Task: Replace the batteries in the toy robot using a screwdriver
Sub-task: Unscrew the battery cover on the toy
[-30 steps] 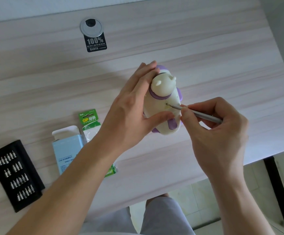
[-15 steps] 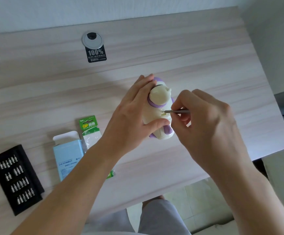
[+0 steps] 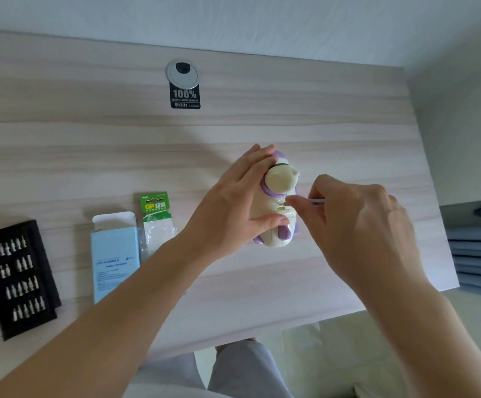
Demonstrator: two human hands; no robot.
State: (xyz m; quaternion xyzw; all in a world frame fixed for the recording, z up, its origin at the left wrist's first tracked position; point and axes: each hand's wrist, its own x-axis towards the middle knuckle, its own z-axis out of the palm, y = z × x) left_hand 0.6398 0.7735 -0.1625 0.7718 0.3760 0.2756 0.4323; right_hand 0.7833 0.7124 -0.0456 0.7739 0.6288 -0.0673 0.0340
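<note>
Left hand (image 3: pixel 233 214) grips the toy robot (image 3: pixel 279 182) over the desk (image 3: pixel 262 124) while my right hand (image 3: pixel 357 225) pinches the screwdriver (image 3: pixel 316 200), its tip at the robot's back. I judge we're early: the cover seems not yet off, and the battery pack (image 3: pixel 154 208) lies apart, unused. Fingertips hide the screw, so I can't tell how far out it is.

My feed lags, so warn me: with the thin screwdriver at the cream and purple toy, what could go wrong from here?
1. The thin metal screwdriver is pinched near its tip by the right hand, whose fingers hide the tip, so it may slip and gouge the cream and purple plastic toy robot.
2. Only the left hand steadies the toy; sideways pressure could tip it.
3. Anything loosened could roll off the pale wooden desk.
</note>
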